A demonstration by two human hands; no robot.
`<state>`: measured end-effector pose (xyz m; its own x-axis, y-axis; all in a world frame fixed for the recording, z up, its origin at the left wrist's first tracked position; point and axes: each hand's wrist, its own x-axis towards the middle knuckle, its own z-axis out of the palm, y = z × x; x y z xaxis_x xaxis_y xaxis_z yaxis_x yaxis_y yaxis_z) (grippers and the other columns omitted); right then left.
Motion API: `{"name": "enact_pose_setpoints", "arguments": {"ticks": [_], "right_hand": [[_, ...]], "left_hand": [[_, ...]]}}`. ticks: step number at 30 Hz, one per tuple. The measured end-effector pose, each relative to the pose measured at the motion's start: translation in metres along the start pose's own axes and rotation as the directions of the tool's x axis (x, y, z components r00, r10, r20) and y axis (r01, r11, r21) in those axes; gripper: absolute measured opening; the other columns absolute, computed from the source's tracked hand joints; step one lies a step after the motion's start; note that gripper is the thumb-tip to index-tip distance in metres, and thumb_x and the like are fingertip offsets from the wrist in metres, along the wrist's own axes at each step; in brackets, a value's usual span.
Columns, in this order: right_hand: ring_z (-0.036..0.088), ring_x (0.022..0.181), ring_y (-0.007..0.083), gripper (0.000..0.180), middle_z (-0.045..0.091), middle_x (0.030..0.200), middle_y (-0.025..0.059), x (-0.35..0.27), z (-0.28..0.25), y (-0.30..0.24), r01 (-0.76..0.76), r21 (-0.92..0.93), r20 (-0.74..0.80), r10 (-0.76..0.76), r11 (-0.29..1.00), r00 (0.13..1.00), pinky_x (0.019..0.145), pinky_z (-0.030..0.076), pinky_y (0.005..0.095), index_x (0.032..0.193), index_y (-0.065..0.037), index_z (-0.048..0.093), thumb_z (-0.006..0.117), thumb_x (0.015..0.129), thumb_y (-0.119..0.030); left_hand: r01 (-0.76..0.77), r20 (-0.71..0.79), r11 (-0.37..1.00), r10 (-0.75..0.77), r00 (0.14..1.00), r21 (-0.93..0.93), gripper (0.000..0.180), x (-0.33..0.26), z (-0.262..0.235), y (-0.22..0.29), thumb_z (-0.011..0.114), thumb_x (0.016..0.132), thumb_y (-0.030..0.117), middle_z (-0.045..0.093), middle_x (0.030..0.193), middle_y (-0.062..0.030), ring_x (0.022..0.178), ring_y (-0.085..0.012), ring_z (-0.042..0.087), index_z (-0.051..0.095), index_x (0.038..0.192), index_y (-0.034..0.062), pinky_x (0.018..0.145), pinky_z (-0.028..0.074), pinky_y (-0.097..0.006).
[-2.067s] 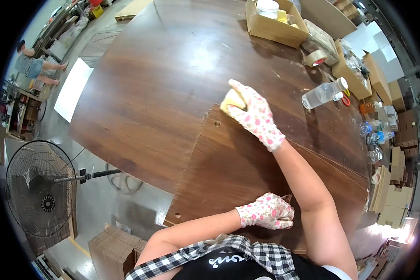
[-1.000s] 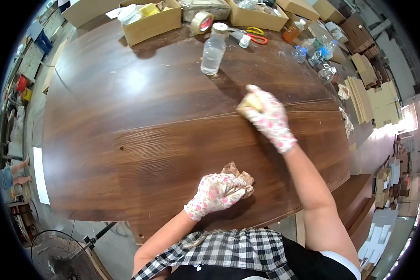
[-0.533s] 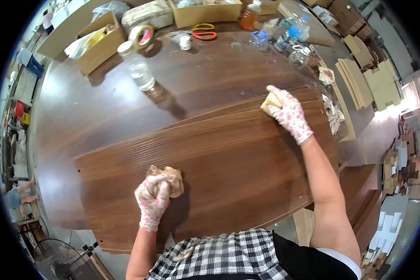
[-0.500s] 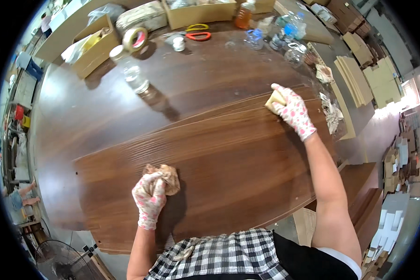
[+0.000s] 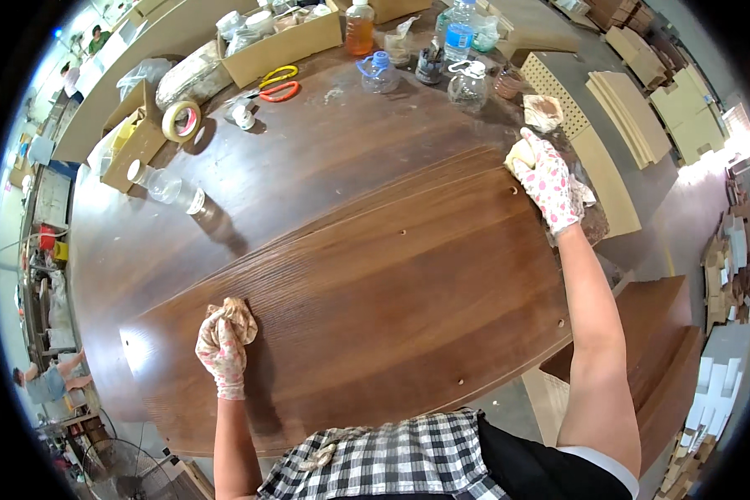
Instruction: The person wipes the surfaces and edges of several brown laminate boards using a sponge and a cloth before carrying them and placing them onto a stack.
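Note:
A long dark brown wood-grain panel [image 5: 392,283] lies across a large brown table [image 5: 308,167]. My right hand [image 5: 546,179], in a flowered glove, presses a yellow sponge [image 5: 519,154] onto the panel's far right corner. My left hand [image 5: 221,354], gloved the same way, rests on a crumpled brown rag [image 5: 240,312] near the panel's left end. Both arms come in from the lower edge.
Along the table's far edge stand cardboard boxes [image 5: 283,46], a tape roll [image 5: 181,121], scissors [image 5: 273,83], several plastic bottles [image 5: 458,33] and a clear bottle lying flat [image 5: 162,185]. Stacked boards [image 5: 629,117] sit to the right. A fan [image 5: 121,467] stands lower left.
My view has swung left along the table. My right hand with the sponge has slid to the panel's far right corner, and my left hand with the rag has moved to the panel's left end.

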<state>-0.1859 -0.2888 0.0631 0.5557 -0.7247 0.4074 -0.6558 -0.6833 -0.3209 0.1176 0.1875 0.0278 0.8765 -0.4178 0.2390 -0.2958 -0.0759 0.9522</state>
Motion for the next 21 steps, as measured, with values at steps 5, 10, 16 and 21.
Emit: {"name": "enact_pose_setpoints", "arguments": {"ticks": [5, 10, 16, 21], "right_hand": [[0.058, 0.093, 0.0315, 0.049, 0.06, 0.098, 0.0152, -0.004, 0.031, -0.066, 0.03, -0.018, -0.008, -0.03, 0.999, 1.0, 0.082, 0.047, 0.0412, 0.123, -0.01, 0.054, 0.064, 0.079, -0.029], [0.061, 0.079, 0.0284, 0.027, 0.061, 0.087, 0.0128, -0.019, 0.07, -0.206, 0.29, 0.252, 0.008, -0.301, 0.923, 0.954, 0.071, 0.05, 0.0392, 0.102, -0.008, 0.06, 0.061, 0.078, -0.021], [0.058, 0.075, 0.0275, 0.01, 0.057, 0.08, 0.0107, -0.042, 0.12, -0.372, 0.359, 0.404, 0.172, -0.455, 0.841, 0.873, 0.066, 0.049, 0.0402, 0.085, -0.01, 0.058, 0.056, 0.079, -0.018], [0.059, 0.082, 0.0282, 0.011, 0.059, 0.088, 0.0133, -0.034, 0.104, -0.334, 0.289, 0.451, 0.253, -0.431, 0.844, 0.866, 0.069, 0.049, 0.0399, 0.087, -0.011, 0.059, 0.056, 0.08, -0.018]], "left_hand": [[0.001, -0.006, 0.989, 0.0, 1.0, 0.15, 0.014, 0.003, -0.001, -0.011, 0.058, 0.086, 0.003, 0.065, 0.094, -0.0051, 0.087, -0.0114, 0.058, 0.063, 0.098, -0.0018, 0.083, 0.046, -0.026], [0.015, 0.008, 0.992, -0.016, 1.0, 0.125, 0.016, 0.006, 0.001, -0.011, 0.061, 0.085, 0.005, 0.066, 0.096, -0.0075, 0.091, -0.0137, 0.06, 0.064, 0.099, -0.0015, 0.085, 0.046, -0.028], [0.054, 0.011, 0.995, -0.055, 0.998, 0.087, 0.018, 0.005, 0.004, -0.008, 0.061, 0.084, 0.007, 0.067, 0.099, -0.0091, 0.093, -0.0156, 0.06, 0.064, 0.1, -0.0028, 0.089, 0.045, -0.03], [0.06, 0.027, 0.997, -0.062, 0.998, 0.056, 0.019, 0.005, 0.002, -0.004, 0.058, 0.085, 0.005, 0.066, 0.098, -0.0084, 0.093, -0.0151, 0.06, 0.063, 0.101, -0.0031, 0.088, 0.045, -0.03]]}}
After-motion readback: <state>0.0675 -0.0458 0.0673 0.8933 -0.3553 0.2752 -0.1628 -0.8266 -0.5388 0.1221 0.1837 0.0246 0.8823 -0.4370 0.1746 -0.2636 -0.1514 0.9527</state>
